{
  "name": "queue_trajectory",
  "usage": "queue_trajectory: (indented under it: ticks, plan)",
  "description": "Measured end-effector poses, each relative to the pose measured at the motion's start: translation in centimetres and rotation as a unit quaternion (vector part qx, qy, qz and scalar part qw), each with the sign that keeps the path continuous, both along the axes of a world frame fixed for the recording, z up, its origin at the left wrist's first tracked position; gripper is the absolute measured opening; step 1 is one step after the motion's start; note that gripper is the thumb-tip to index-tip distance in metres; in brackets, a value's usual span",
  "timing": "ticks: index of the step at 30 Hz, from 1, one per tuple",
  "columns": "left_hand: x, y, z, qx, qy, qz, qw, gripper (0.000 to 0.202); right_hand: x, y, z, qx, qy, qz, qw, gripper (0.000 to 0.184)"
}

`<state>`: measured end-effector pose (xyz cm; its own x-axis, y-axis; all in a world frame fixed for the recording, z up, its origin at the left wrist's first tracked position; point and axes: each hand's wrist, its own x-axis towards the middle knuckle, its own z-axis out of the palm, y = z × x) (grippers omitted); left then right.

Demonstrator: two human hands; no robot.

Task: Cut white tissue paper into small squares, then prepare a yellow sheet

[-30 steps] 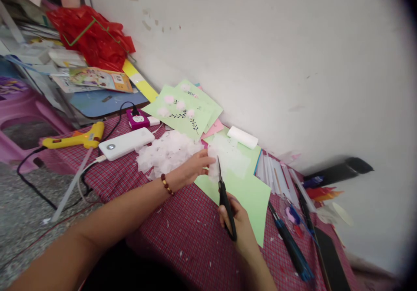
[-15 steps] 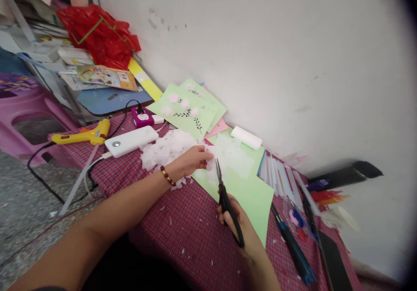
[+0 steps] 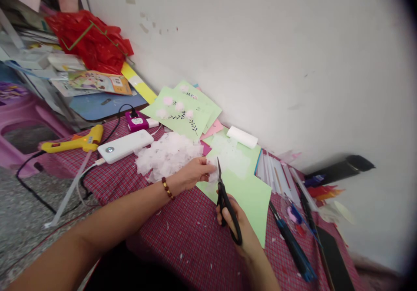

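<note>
My left hand (image 3: 194, 172) pinches a small piece of thin white paper (image 3: 213, 176) between thumb and fingers. Black-handled scissors (image 3: 224, 197) are in my right hand (image 3: 235, 218), with fingers through the loops and the tips pointing away from me. The blades lie right beside the white paper and look nearly closed. Left of my left hand is a heap of thin white paper pieces (image 3: 167, 152). Beneath both hands lies a light green sheet (image 3: 249, 200), with more pale translucent paper (image 3: 230, 154) on its far part.
Green cards with pink puffs (image 3: 182, 113) lie by the wall, near a white roll (image 3: 242, 137). A yellow glue gun (image 3: 76, 142), a white power bank (image 3: 125, 146) and a purple socket (image 3: 136, 121) are at left. At right lie a blue-black cutter knife (image 3: 293, 243) and plastic-wrapped strips (image 3: 276, 173).
The view has shifted slightly, so the table items sit a little further left. My left hand and its paper are slightly lower, close beside the scissor blades. Both grips are unchanged.
</note>
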<state>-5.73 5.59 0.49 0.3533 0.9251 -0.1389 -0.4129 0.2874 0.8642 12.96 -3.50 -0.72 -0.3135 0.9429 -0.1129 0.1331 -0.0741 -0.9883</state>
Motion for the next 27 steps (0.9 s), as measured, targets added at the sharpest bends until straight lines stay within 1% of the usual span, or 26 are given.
queue_trajectory:
  ticks: [4, 13, 16, 19, 21, 23, 25, 27]
  plan:
    - [-0.1, -0.2, 0.3, 0.005, 0.007, 0.005, 1.000, 0.012, -0.2, 0.0, 0.2, -0.001, -0.006, -0.004, 1.000, 0.062]
    - [0.2, -0.4, 0.5, -0.005, 0.026, 0.014, 1.000, 0.008, -0.7, 0.0, 0.7, -0.009, 0.001, -0.023, 1.000, 0.056]
    - [0.3, -0.4, 0.4, -0.008, 0.026, 0.014, 1.000, 0.007, -0.7, -0.1, 0.4, -0.012, 0.006, -0.034, 0.999, 0.055]
    - [0.2, -0.5, 0.3, -0.008, 0.023, 0.016, 1.000, 0.010, -0.6, 0.0, -0.4, -0.026, 0.006, -0.040, 0.999, 0.053]
    - [0.2, -0.6, 0.1, -0.003, 0.020, 0.001, 1.000, 0.013, -0.6, 0.0, -0.9, -0.035, 0.012, -0.047, 0.998, 0.051]
    - [0.2, -0.6, 0.0, 0.007, 0.026, -0.033, 0.999, 0.014, -0.6, 0.0, -1.0, -0.041, 0.027, -0.057, 0.997, 0.051]
    - [0.1, -0.6, 0.0, 0.021, 0.037, -0.065, 0.997, 0.012, -0.6, -0.1, -0.8, -0.042, 0.046, -0.056, 0.996, 0.049]
    - [-0.2, -0.3, 0.2, 0.038, 0.041, -0.067, 0.996, 0.009, -0.5, -0.2, -0.5, -0.046, 0.078, -0.039, 0.995, 0.047]
